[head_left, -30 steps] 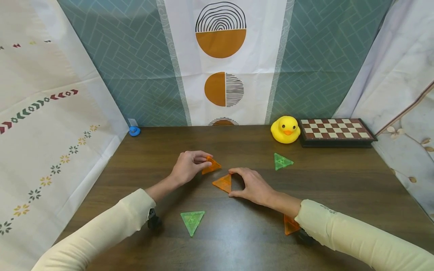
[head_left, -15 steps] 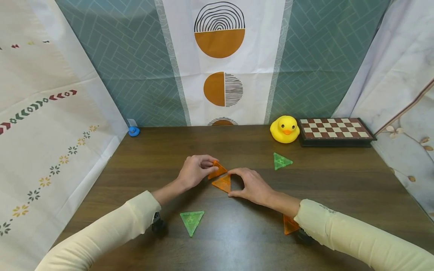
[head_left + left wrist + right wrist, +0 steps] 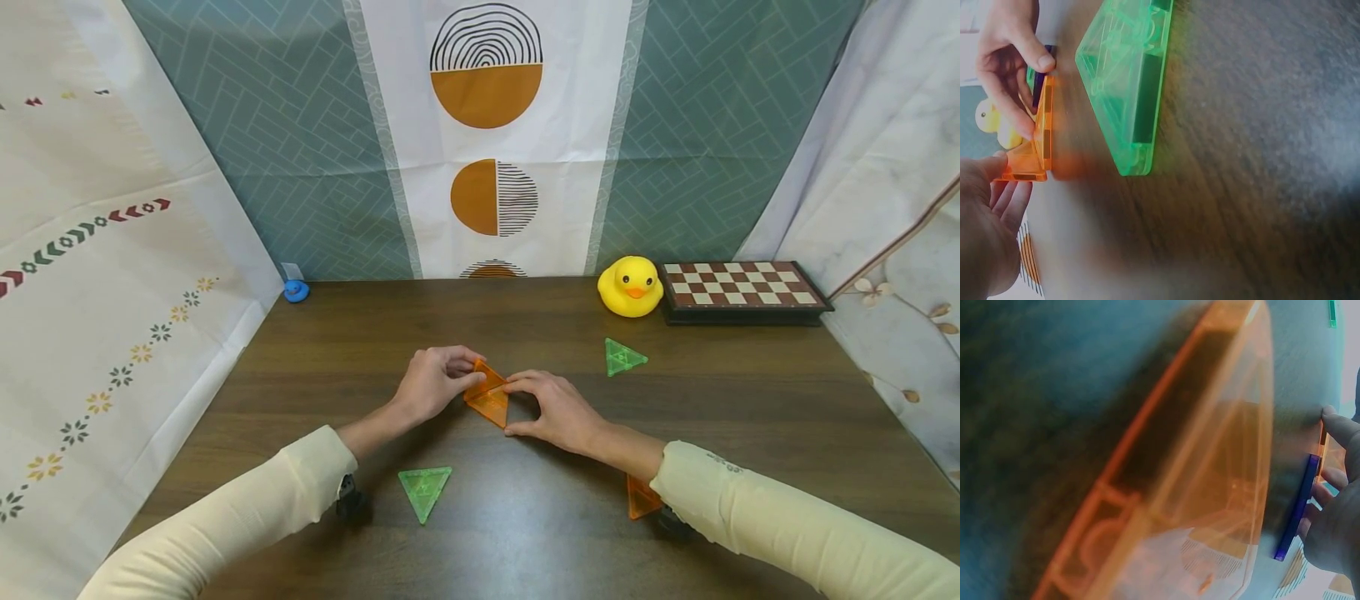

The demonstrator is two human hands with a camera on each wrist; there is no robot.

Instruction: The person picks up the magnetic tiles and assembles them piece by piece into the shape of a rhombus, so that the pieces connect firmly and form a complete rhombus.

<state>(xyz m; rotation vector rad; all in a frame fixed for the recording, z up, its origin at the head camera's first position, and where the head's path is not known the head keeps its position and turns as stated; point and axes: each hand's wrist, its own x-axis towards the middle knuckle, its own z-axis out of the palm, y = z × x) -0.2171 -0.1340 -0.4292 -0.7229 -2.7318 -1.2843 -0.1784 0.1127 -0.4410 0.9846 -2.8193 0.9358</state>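
Note:
Two translucent orange triangular magnetic tiles meet edge to edge near the middle of the table, between both hands. My left hand (image 3: 431, 383) pinches the far orange tile (image 3: 486, 377), which stands tilted up from the table. The near orange tile (image 3: 491, 406) looks flat in the head view. Thumb and forefinger of my right hand (image 3: 558, 412) grip it at two corners. Seen from the left wrist, the joined tiles (image 3: 1045, 134) form an angle, with the left hand (image 3: 988, 225) below and the right hand (image 3: 1010, 56) above.
A green triangular tile (image 3: 425, 492) lies in front, another green tile (image 3: 624, 357) at the back right. One more orange tile (image 3: 642, 498) is partly under the right forearm. A yellow duck (image 3: 631, 287), a checkered board box (image 3: 742, 293) and a small blue duck (image 3: 296, 291) line the back edge.
My left hand has moved right and slightly nearer with its orange tile, closing the gap to the other orange tile. The right hand has barely moved.

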